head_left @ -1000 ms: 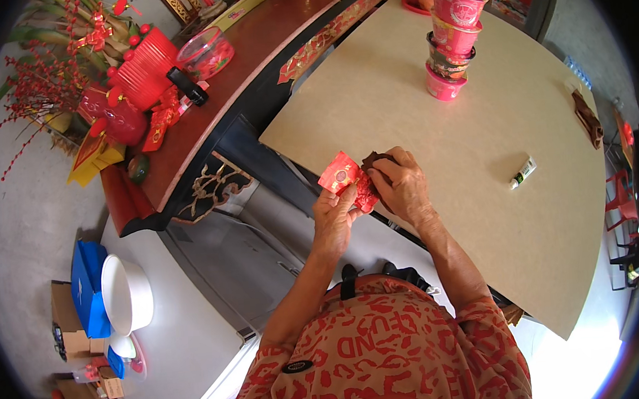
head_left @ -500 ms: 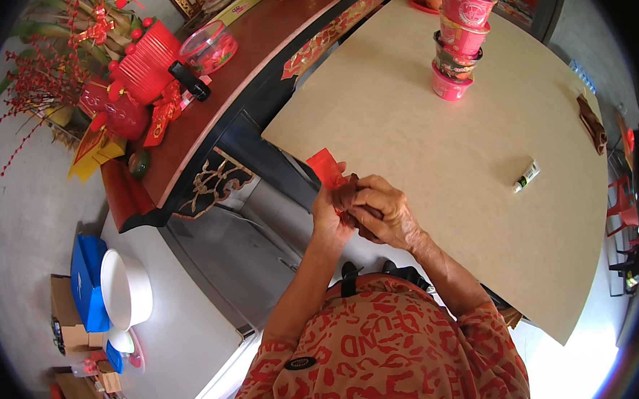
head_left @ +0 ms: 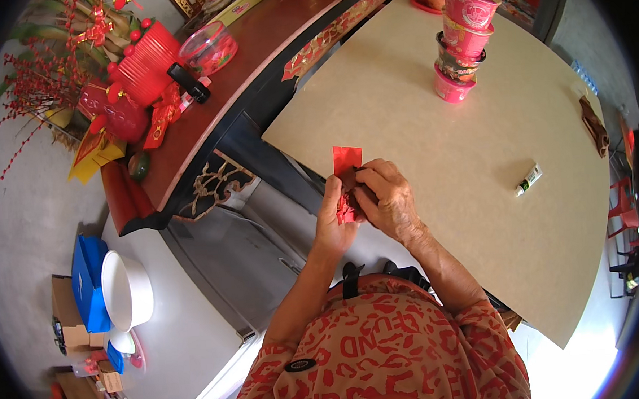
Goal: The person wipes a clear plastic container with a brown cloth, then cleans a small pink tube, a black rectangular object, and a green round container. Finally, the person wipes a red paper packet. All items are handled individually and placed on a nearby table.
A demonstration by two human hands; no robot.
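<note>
My left hand (head_left: 332, 226) is closed around a flat red paper packet (head_left: 347, 157), its thumb along the left edge. The packet's upper end stands up above my fingers, and a patterned lower part shows between my hands. My right hand (head_left: 392, 199) is closed on a dark brown bunched piece (head_left: 351, 179), which looks like cloth and presses against the packet's face. Most of the brown piece is hidden by my right fingers. Both hands are held together in front of my body, by the table's near left edge.
On the beige table (head_left: 402, 116) stand a stack of pink tubs (head_left: 463, 40), a small white tube (head_left: 528, 179) and a brown crumpled item (head_left: 594, 127). To the left are a dark red cabinet (head_left: 250, 48) with red decorations and a white tub (head_left: 127, 290) beside a blue box (head_left: 88, 284).
The red packet has turned from tilted to nearly upright and shifted slightly right. More of its patterned lower part shows, and less of the brown piece.
</note>
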